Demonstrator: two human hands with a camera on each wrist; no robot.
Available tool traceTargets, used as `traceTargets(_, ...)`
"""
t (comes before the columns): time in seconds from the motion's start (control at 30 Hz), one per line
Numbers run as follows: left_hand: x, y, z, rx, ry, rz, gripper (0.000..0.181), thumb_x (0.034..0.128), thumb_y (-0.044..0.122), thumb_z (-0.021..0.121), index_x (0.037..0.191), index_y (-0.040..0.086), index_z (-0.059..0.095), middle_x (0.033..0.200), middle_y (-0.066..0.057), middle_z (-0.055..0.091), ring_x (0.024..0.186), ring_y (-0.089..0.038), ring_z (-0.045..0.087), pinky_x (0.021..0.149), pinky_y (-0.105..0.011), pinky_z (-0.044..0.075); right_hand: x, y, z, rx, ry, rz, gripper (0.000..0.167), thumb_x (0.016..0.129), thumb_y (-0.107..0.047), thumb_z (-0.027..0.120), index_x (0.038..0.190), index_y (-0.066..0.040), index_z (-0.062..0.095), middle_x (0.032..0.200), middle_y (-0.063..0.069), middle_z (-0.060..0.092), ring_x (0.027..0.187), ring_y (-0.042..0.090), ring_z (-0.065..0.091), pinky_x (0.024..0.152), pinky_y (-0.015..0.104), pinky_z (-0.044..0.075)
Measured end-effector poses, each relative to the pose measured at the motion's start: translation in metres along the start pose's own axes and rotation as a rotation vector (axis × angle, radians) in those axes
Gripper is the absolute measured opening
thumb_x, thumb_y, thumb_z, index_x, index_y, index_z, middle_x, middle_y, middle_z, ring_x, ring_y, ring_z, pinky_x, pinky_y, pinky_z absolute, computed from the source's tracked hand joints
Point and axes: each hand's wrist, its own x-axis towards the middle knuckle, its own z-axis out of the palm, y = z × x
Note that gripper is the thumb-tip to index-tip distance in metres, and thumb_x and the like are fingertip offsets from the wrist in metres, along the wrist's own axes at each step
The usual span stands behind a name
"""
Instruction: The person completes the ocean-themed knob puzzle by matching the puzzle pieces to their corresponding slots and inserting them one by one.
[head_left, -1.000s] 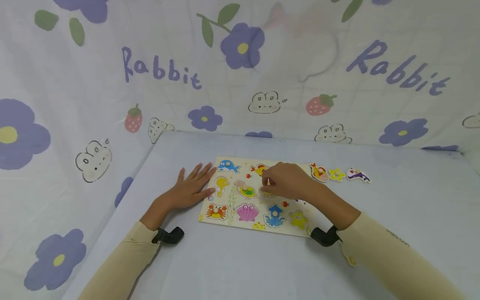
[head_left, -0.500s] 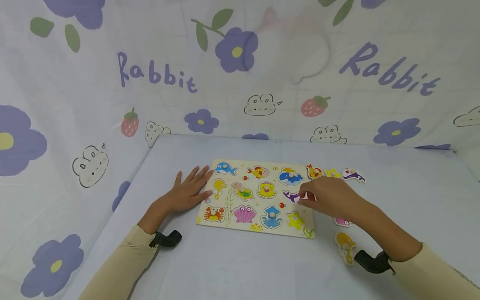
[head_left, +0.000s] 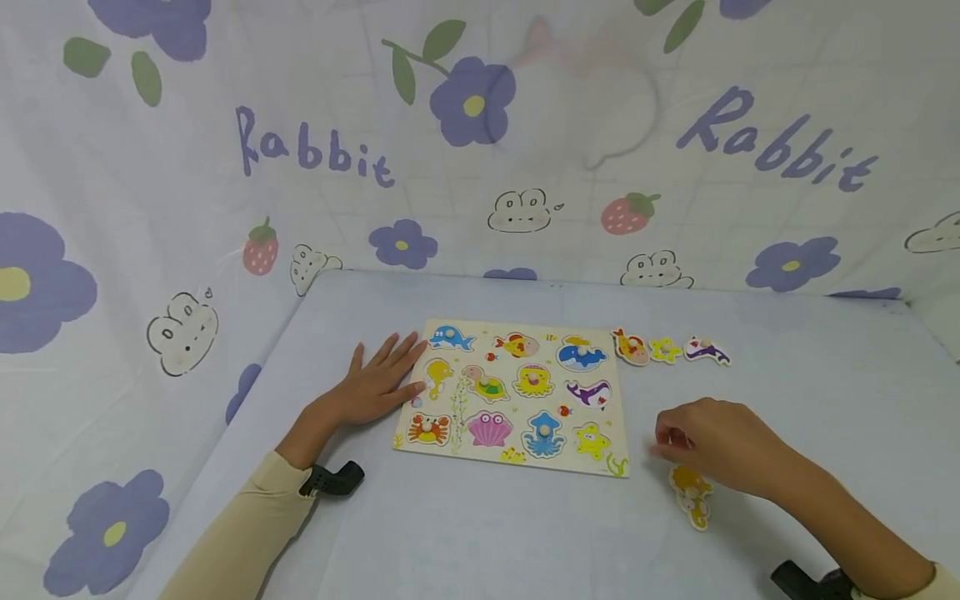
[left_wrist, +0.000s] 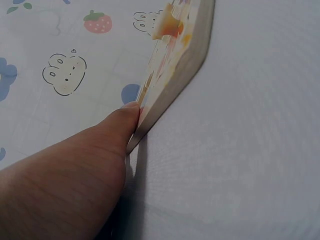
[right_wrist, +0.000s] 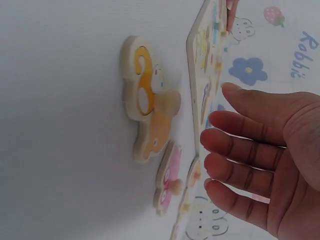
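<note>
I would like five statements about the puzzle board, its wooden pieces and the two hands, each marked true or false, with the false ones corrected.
1. The left hand touches the left edge of the rectangular light wooden puzzle board. True.
2. The right hand grips a piece. False: the right hand holds nothing.
3. A blue squid-shaped wooden piece with a round knob sits in the board. True.
4. In the head view, the orange-red crab-shaped wooden piece is in the board's top row. False: the crab-shaped piece is at the bottom left.
5. A loose yellow star-shaped wooden piece lies on the pale table, off the board. True.
</note>
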Motion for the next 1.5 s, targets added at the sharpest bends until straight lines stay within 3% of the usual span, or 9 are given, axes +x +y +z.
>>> traceTargets(0.27, 0.0, 0.0, 0.001, -0.013, 0.008, 0.007, 0.074, 0.1063, 0.051, 0.043, 0.165, 0.017, 0.013, 0.171, -0.008, 0.006, 0.156, -0.037, 0.0, 0.114, -0.072, -0.008, -0.022, 0.016, 0.014, 0.055, -0.04, 0.033, 0.021, 0.083, -0.039, 0.084, 0.083, -0.025, 0.068, 0.067, -0.014, 0.052, 0.064, 0.007, 0.046, 0.056, 0.025, 0.038)
traceTargets(0.57, -0.002, -0.001, 0.002, -0.011, 0.004, 0.001, 0.074, 0.1066, 0.05, 0.044, 0.165, 0.016, 0.013, 0.171, -0.008, 0.006, 0.156, -0.037, 0.001, 0.114, -0.072, -0.008, -0.032, 0.019, 0.022, 0.082, -0.052, 0.045, 0.021, 0.08, -0.039, 0.085, 0.081, -0.029, 0.067, 0.066, -0.015, 0.05, 0.063, 0.006, 0.045, 0.056, 0.024, 0.038)
traceTargets(0.93, 0.0, -0.004, 0.003, -0.008, 0.011, 0.005, 0.074, 0.1066, 0.052, 0.042, 0.165, 0.018, 0.013, 0.171, -0.007, 0.005, 0.156, -0.036, 0.0, 0.114, -0.072, -0.007, -0.036, 0.019, 0.024, 0.107, -0.094, 0.023, 0.019, 0.084, -0.026, 0.084, 0.083, -0.029, 0.065, 0.067, -0.015, 0.05, 0.064, 0.004, 0.046, 0.057, 0.023, 0.041)
traceTargets(1.17, -0.001, -0.002, 0.003, -0.008, 0.006, 0.004, 0.074, 0.1063, 0.051, 0.044, 0.165, 0.017, 0.013, 0.171, -0.008, 0.006, 0.156, -0.037, 0.001, 0.114, -0.072, -0.007, -0.038, 0.022, 0.026, 0.076, -0.05, -0.057, 0.02, 0.085, -0.025, 0.083, 0.083, -0.03, 0.064, 0.067, -0.018, 0.048, 0.063, 0.001, 0.043, 0.056, 0.022, 0.039)
traceTargets(1.5, -0.001, 0.0, 0.0, -0.01, 0.001, 0.01, 0.074, 0.1069, 0.049, 0.044, 0.165, 0.016, 0.012, 0.171, -0.008, 0.005, 0.156, -0.037, 0.0, 0.114, -0.072, -0.008, -0.035, 0.02, 0.023, 0.087, -0.032, -0.087, 0.012, 0.087, -0.028, 0.082, 0.091, -0.028, 0.071, 0.07, -0.022, 0.052, 0.066, -0.001, 0.045, 0.058, 0.021, 0.043)
